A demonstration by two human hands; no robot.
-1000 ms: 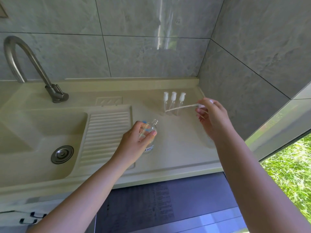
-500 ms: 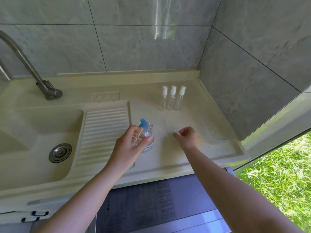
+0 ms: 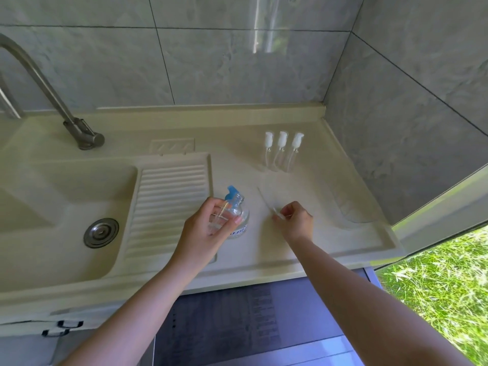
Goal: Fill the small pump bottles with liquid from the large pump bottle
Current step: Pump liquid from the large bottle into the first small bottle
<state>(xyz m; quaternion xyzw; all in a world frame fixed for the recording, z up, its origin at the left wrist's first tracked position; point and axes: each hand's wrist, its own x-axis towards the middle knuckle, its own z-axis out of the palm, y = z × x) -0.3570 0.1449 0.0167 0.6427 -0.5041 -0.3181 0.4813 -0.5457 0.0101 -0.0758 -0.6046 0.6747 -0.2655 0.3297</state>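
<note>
Head view: the left hand [image 3: 208, 225] gripped the large bottle [image 3: 236, 216], standing uncapped on the counter [image 3: 317, 247] beside the drainboard [image 3: 171, 202]. The right hand [image 3: 294, 220] pinched a thin tube [image 3: 266, 203] lying beside it. Three small bottles [image 3: 281, 151] stood capped near the wall, apparently empty; filling seemingly remained entirely undone.

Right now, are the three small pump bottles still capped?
Yes, all three small pump bottles stand by the wall with white pump tops on.

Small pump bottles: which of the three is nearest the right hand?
The rightmost small pump bottle in the row; it stands closest to the right hand. The other two stand further left.
</note>
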